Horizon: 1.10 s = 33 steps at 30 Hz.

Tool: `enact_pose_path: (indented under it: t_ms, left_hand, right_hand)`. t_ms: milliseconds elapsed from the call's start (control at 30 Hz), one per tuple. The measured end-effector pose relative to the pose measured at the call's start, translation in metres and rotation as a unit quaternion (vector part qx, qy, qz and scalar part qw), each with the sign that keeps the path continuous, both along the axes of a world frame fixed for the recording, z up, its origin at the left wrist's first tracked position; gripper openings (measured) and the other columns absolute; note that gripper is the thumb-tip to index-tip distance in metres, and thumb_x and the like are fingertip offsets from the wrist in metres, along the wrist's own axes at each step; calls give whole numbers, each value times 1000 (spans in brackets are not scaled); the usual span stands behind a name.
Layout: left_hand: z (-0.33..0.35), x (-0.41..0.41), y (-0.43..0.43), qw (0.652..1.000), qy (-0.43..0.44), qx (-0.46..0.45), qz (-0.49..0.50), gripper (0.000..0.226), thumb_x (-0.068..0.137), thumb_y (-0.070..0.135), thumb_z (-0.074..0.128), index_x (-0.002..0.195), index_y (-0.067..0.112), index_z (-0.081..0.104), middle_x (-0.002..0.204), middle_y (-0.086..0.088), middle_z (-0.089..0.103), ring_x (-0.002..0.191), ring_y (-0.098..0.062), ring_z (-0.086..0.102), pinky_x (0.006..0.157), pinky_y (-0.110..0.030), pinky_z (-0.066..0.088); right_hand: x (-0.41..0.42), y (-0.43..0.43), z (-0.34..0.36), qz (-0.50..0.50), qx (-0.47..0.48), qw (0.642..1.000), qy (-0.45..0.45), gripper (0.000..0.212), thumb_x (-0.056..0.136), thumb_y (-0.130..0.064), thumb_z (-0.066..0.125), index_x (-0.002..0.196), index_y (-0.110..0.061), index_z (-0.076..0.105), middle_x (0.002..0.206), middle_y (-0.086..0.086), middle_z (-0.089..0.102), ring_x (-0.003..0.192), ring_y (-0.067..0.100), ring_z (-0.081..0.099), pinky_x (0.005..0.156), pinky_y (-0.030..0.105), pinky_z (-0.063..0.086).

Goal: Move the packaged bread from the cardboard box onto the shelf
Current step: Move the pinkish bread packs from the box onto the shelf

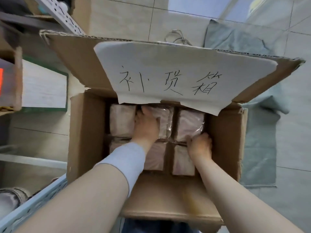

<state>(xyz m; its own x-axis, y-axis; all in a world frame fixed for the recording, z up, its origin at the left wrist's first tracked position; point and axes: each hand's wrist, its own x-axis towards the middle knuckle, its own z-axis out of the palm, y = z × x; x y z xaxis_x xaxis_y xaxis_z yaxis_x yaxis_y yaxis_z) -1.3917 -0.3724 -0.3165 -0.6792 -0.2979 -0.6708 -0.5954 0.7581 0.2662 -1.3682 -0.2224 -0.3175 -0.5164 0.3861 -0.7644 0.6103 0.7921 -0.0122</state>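
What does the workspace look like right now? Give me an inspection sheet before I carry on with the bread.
Surface: tiled floor under the cardboard box, flaps open.
Job's things: bread packages in two rows inside the box; none lifted clear yet.
Clutter: grey cloth spread under and right of the box; handwritten paper sign on the far flap.
Grippers: left hand lies on a far-row middle package; right hand curls at the near edge of the far-right package.
Cables: pale cord coiled beyond the box.
Surroundings: shelf upright and shelving at left.
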Motion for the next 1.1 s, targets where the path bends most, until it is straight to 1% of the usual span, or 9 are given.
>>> enact_pose_path:
  t_ms: [133, 300, 500, 633, 667, 733, 833, 933, 1100]
  left_hand:
    - [-9, -7, 15, 998, 8, -38, 41, 72, 93, 31, 48, 140, -8, 10, 137, -26, 34, 124, -39, 35, 102, -39, 29]
    - [-6, -5, 11, 988, 70, -8, 139, 63, 85, 20, 62, 132, -4, 27, 134, -24, 40, 124, -36, 39, 103, -38, 32]
    - [-9, -6, 1, 971, 90, 59, 214, 67, 76, 22, 73, 125, -4, 36, 125, -23, 54, 119, -36, 49, 98, -38, 41]
    - [6, 5, -2, 966, 110, 95, 212, 45, 75, 21, 74, 111, 2, 56, 108, -15, 65, 102, -26, 60, 75, -13, 36]
    - [15, 11, -3, 963, 112, 109, 218, 43, 75, 21, 73, 112, 4, 57, 108, -14, 65, 100, -23, 59, 71, -10, 33]
    - [35, 26, -6, 961, 114, 124, 221, 45, 76, 24, 72, 115, 9, 55, 114, -11, 61, 103, -21, 57, 80, -14, 37]
    - [78, 56, -13, 947, 147, 148, 243, 42, 76, 26, 73, 111, 13, 54, 114, -6, 59, 105, -21, 56, 92, -25, 43]
    - [135, 90, -26, 918, 209, 178, 285, 31, 75, 24, 75, 97, 18, 53, 88, 8, 60, 87, -12, 56, 72, -10, 41]
    - [246, 169, -51, 882, 302, 166, 321, 25, 78, 30, 71, 94, 24, 53, 88, 16, 59, 85, 2, 56, 66, -3, 42]
  right_hand:
    - [0, -3, -8, -117, -38, 991, 56, 57, 89, -28, 58, 128, 3, 29, 131, 24, 44, 122, 40, 43, 96, 43, 39]
    - [2, 6, 4, -137, -48, 987, 70, 52, 86, -22, 64, 121, 3, 36, 119, 26, 57, 111, 42, 54, 83, 39, 45]
    - [4, 12, 14, -186, -39, 978, 84, 52, 79, -24, 72, 116, -3, 42, 117, 21, 58, 110, 40, 55, 86, 42, 45]
    - [11, 18, 28, -221, -71, 968, 93, 68, 72, -25, 78, 126, -4, 43, 124, 18, 58, 119, 33, 52, 94, 36, 41]
    - [14, 20, 33, -229, -82, 967, 82, 74, 71, -27, 79, 130, -3, 43, 127, 17, 57, 121, 32, 51, 98, 35, 40]
    - [25, 25, 45, -245, -110, 962, 57, 73, 68, -30, 81, 129, -5, 48, 125, 15, 59, 118, 31, 54, 104, 37, 41]
    - [49, 34, 76, -278, -152, 947, 48, 48, 64, -26, 84, 104, -13, 61, 109, 11, 66, 100, 30, 63, 93, 41, 50]
    - [70, 45, 119, -255, -181, 948, 67, 41, 64, -23, 85, 97, -14, 62, 97, 4, 65, 85, 23, 62, 78, 36, 52]
    - [109, 55, 205, -158, -269, 946, 85, 41, 60, -20, 86, 95, -11, 66, 91, 8, 70, 80, 25, 68, 76, 39, 56]
